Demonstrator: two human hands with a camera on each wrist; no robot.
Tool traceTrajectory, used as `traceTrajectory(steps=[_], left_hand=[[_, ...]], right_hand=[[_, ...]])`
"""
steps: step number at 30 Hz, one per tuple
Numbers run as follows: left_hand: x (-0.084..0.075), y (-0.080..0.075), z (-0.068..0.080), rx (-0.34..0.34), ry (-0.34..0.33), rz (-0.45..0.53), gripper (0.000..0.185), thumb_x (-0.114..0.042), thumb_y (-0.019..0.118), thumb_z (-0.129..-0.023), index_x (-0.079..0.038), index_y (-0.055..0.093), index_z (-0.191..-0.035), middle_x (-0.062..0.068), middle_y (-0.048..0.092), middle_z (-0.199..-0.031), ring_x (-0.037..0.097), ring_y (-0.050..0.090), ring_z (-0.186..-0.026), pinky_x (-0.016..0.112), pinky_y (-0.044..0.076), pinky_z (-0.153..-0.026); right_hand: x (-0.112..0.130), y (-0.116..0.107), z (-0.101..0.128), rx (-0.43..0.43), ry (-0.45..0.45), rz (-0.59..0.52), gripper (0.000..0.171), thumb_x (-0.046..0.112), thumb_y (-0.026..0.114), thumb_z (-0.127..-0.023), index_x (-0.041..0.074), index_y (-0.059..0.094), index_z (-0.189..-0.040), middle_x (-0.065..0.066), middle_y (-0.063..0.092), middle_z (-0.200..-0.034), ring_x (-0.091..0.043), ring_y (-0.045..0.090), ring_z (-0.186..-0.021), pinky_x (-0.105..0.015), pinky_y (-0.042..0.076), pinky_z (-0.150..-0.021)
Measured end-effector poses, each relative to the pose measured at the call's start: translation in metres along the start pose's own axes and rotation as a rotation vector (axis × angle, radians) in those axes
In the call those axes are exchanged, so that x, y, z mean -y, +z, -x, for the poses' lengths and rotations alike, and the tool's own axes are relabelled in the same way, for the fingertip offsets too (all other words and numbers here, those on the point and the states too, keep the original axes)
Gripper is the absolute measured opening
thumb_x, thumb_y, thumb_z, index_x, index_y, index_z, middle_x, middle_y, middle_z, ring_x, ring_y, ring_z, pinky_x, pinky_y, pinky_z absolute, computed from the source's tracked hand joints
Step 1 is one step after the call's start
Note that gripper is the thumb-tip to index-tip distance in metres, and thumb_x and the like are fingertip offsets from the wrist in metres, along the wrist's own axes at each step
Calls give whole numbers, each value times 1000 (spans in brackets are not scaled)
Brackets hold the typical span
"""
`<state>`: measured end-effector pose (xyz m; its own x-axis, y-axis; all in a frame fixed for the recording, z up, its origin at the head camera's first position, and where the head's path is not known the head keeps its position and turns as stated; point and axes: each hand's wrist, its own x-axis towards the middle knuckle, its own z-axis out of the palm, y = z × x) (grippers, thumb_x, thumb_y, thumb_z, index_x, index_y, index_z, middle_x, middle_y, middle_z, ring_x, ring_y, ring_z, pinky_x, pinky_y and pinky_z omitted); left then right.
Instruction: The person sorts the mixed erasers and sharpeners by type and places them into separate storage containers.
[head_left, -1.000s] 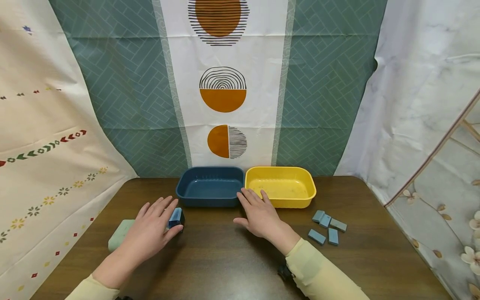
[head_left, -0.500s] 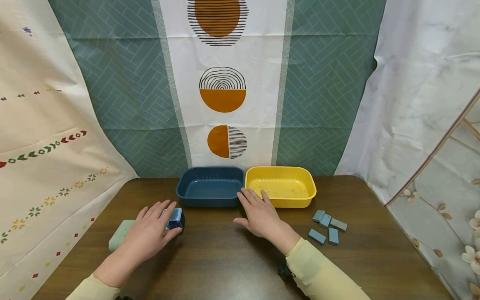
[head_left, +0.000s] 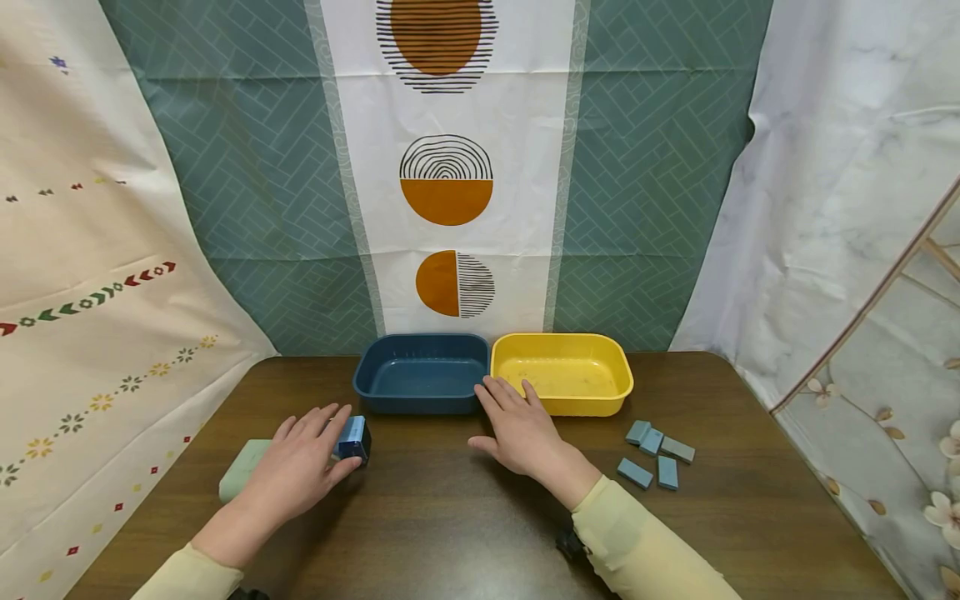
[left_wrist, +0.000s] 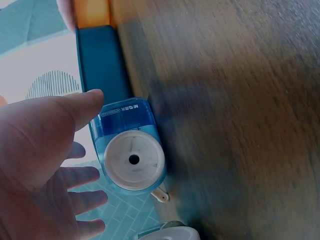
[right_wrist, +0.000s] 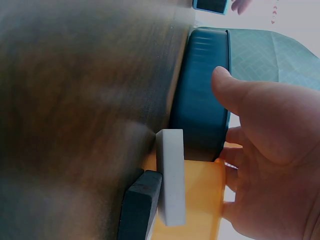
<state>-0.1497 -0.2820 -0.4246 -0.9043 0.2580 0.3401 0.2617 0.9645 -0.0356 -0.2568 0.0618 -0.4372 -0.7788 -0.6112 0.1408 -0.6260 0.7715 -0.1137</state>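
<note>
My left hand (head_left: 300,467), fingers spread and relaxed, hovers over a blue crank pencil sharpener (left_wrist: 132,150) with a round white face and small handle. The thumb is close to its top edge; I cannot tell whether it touches. Beside that hand, partly hidden, sits a pale green object (head_left: 243,468); the left wrist view shows the white round face (left_wrist: 172,233) of a second item. My right hand (head_left: 521,433) reaches palm down before the trays, fingers extended, holding nothing. Beneath it, a white block (right_wrist: 171,175) and a dark block (right_wrist: 140,205) show only in the right wrist view.
A dark blue tray (head_left: 420,408) and a yellow tray (head_left: 577,407) stand side by side at the table's back edge. Several small blue-grey blocks (head_left: 634,473) lie on the brown table (head_left: 450,533) at the right. Patterned cloth (head_left: 637,167) hangs behind.
My left fingers have drawn back slightly, so a little more of the blue pencil sharpener shows. The right hand, trays and small blocks look unchanged.
</note>
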Motion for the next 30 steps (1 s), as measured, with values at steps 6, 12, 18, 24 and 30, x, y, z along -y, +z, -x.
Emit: traceTrajectory(steps=[6, 12, 18, 24, 30], left_hand=[[1, 3, -2, 10, -3, -6, 79, -39, 89, -95, 4, 59, -154, 29, 63, -148, 49, 63, -132, 74, 45, -111], [2, 5, -4, 33, -8, -8, 79, -40, 89, -95, 4, 58, -154, 28, 65, -145, 47, 65, -130, 75, 44, -110], [2, 6, -5, 38, -8, -7, 79, -37, 90, -94, 5, 59, -153, 26, 69, -140, 46, 67, -127, 75, 44, -110], [6, 9, -9, 61, -9, -18, 81, -37, 92, -92, 3, 59, -154, 25, 69, -137, 46, 68, -124, 76, 45, -108], [10, 9, -10, 77, 1, -21, 80, -34, 95, -89, 3, 61, -151, 24, 69, -136, 46, 68, -123, 75, 46, -108]], right_hand=[[-2, 1, 0, 7, 0, -6, 87, 58, 67, -107, 10, 37, -173, -12, 30, -180, -32, 27, -166, -62, 15, -134], [-2, 2, 0, 8, -2, -2, 87, 58, 67, -107, 10, 37, -173, -12, 29, -180, -32, 26, -166, -61, 14, -134], [-2, 3, -1, 13, -2, 9, 88, 60, 65, -107, 11, 36, -174, -12, 29, -181, -31, 26, -167, -61, 14, -134], [-2, 3, -1, 1, -4, 1, 86, 57, 67, -108, 10, 37, -173, -12, 29, -180, -32, 27, -166, -62, 14, -134], [-3, 1, -1, 4, -9, -2, 86, 56, 67, -108, 9, 36, -173, -13, 30, -180, -33, 27, -166, -62, 15, -134]])
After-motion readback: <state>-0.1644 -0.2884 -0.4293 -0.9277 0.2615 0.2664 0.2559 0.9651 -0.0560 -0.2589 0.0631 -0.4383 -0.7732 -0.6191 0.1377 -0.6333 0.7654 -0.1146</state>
